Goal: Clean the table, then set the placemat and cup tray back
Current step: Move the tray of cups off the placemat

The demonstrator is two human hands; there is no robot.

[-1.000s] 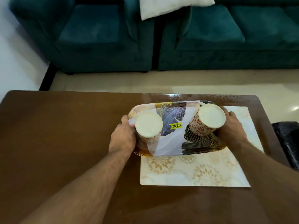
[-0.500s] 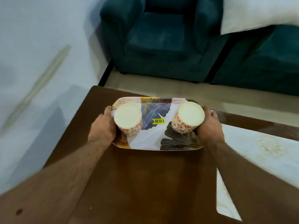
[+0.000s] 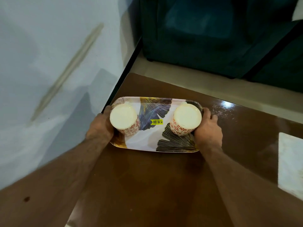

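A leaf-patterned cup tray with a yellow price sticker is over the far left corner of the brown table. Two upturned cups with red flower prints stand on it, one at the left and one at the right. My left hand grips the tray's left end and my right hand grips its right end. I cannot tell whether the tray touches the table. The pale placemat lies on the table at the right edge of the view, mostly cut off.
A white wall runs close along the table's left side. A dark teal sofa stands beyond the table across a strip of pale floor. Faint crumbs or smears mark the table just right of the tray.
Both hands have carried the tray with its cups off the placemat and leftward to the table's far left corner. My view has swung left with it.
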